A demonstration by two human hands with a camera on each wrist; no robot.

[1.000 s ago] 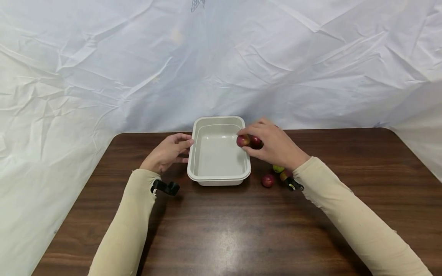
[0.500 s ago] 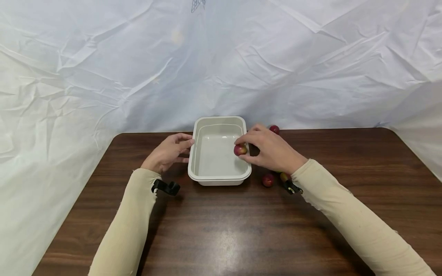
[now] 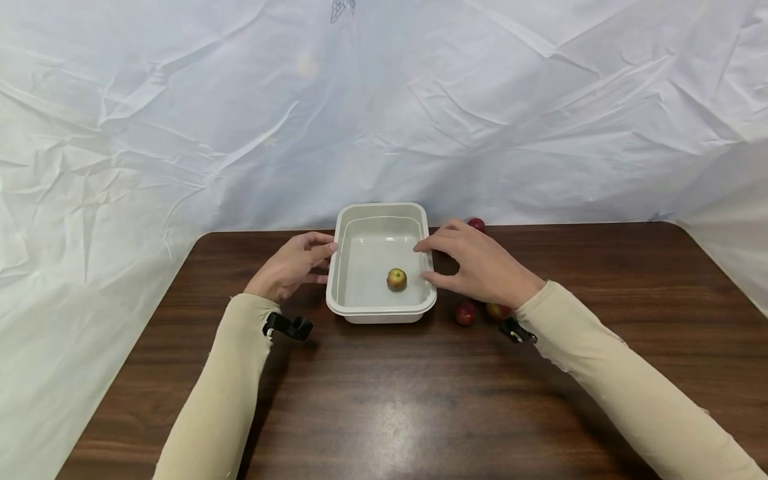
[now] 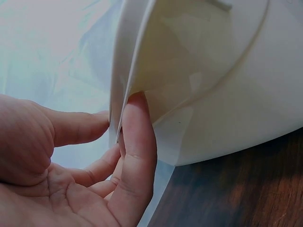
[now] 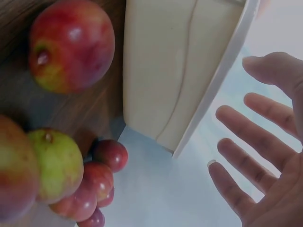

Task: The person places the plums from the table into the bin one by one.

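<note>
Dark wood table (image 3: 384,400): head view shows a small fruit (image 3: 396,279) lying in the tray (image 3: 375,309), near right, just left of the empty, spread right hand (image 3: 474,263). Left wrist view: left hand (image 4: 71,179) pinches the tray's rim. Right wrist view: fingers (image 5: 255,156) splayed, loose fruits (image 5: 71,45) beside the tray.

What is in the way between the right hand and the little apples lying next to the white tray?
Nothing visible. The right hand hovers open just right of the tray, and the loose apples lie on the table right under and beside it. The tray wall is to the hand's left, not between hand and apples.
</note>
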